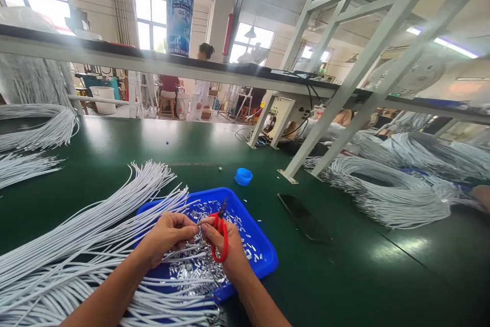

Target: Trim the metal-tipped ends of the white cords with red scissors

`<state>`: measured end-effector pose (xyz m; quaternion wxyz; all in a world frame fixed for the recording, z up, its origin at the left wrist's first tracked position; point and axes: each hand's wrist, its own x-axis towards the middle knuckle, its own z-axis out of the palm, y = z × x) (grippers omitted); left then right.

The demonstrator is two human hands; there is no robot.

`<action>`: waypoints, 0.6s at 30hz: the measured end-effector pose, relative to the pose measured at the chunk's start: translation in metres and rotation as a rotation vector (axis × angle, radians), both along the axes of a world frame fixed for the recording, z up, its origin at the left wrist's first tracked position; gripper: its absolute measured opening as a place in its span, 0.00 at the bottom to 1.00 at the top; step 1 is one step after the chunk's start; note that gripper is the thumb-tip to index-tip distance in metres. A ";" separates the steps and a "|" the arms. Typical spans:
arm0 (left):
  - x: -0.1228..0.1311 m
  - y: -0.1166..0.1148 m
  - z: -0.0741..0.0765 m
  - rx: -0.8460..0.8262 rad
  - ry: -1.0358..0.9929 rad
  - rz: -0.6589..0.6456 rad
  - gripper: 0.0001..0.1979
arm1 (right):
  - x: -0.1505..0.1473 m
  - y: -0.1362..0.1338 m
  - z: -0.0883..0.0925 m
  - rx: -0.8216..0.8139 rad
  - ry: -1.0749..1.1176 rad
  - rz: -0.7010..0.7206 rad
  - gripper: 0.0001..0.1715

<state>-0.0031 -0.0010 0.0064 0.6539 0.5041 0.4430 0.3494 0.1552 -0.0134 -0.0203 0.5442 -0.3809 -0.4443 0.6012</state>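
**Cable ends over the blue tray**

Green workbench (344, 276) in a busy workshop. Left hand (168, 235) pinches a white cable (184, 251) end; right hand (225, 250), closed around red-handled scissors (220, 235), meets it. Directly beneath the grip, a blue tray (264, 255) holds many silvery offcuts. Left of the grip, a large fan of cables (95, 225) lies, seemingly unprocessed.

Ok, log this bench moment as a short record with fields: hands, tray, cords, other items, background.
left hand: left hand pinches a white cord end over the tray
right hand: right hand holds red-handled scissors, fingertips meeting the left hand's
tray: blue tray with small silvery pieces inside
cords: white cords fanned across the green table, left of the tray
other items: blue cap; black phone; coiled cord bundle
background: a person standing far off
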 end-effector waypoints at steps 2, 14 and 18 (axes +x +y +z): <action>-0.003 0.001 -0.001 0.001 -0.045 -0.087 0.15 | -0.008 -0.003 -0.002 -0.102 0.139 0.034 0.17; -0.008 0.007 -0.001 0.510 0.380 -0.173 0.14 | 0.018 0.013 -0.001 -0.102 0.164 -0.267 0.23; -0.021 0.020 -0.004 0.809 1.047 0.217 0.23 | 0.023 0.015 -0.003 -0.133 0.013 -0.202 0.25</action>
